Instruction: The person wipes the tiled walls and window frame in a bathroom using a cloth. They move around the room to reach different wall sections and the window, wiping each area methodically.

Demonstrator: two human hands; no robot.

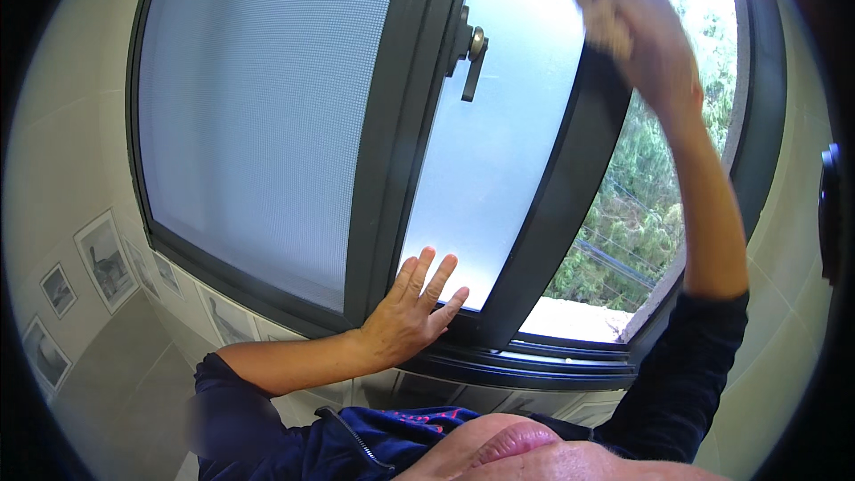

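My left hand (417, 310) lies with spread fingers on the lower part of the frosted glass pane (497, 167) and its dark metal frame, and holds nothing. Raised at the upper right, my right hand (644, 33) grips a greyish-beige cloth (601, 3) against the upper part of the sash's dark stile (591, 113). Motion blurs the cloth and this hand. A dark window handle (474, 70) with a round metal pivot sits on the frame left of the frosted pane.
A mesh-screened panel (260, 113) fills the left side of the window. Trees (641, 214) and cables show through the opening at right, above the sliding track (534, 364). Tiles with pictures (107, 260) cover the wall at lower left. A dark object (829, 214) is at the right edge.
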